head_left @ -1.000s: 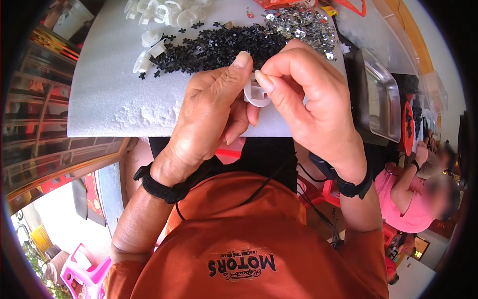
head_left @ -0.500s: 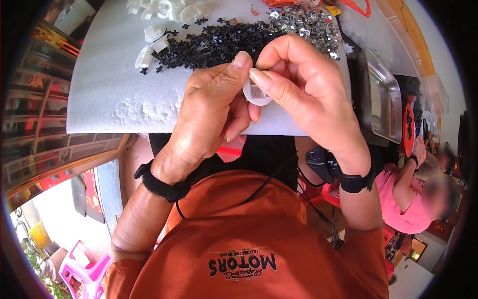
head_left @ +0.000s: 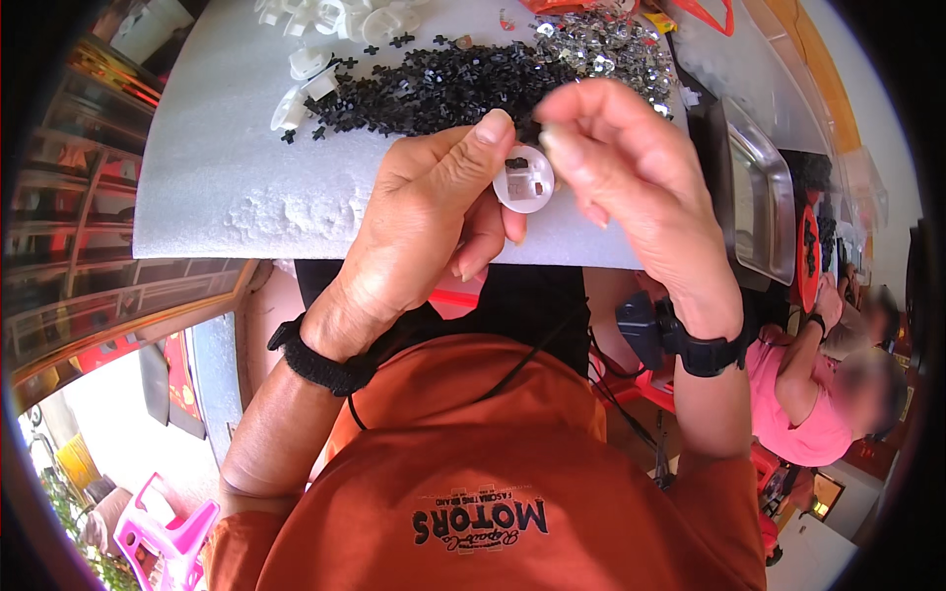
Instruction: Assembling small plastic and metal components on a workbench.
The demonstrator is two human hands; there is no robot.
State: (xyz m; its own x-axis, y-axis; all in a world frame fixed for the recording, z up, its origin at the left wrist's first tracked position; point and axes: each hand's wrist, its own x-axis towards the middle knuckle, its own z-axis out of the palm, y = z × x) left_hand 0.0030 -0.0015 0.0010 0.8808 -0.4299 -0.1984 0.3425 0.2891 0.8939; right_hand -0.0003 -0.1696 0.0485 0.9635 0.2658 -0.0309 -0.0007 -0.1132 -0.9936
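My left hand (head_left: 419, 202) pinches a small round white plastic part (head_left: 526, 193) between thumb and fingers, in front of the heap of little black cross-shaped pieces (head_left: 429, 94). Its open face shows a small black piece (head_left: 516, 164) at the upper left and cut-outs inside. Just right of the part, apart from it, is my right hand (head_left: 645, 177) with thumb and forefinger near each other. Motion smears those fingertips, so whether anything sits between them does not show.
Shiny small metal pieces (head_left: 601, 49) lie right of the black heap. More white plastic parts (head_left: 345, 18) are at the back left of the foam-topped table (head_left: 197, 187). A metal tray (head_left: 754, 187) stands at right; beyond it sits a person in pink (head_left: 798, 409).
My right hand has moved off the white part to the right. The part now faces up more openly, its inside and the black piece showing. My left hand keeps its hold.
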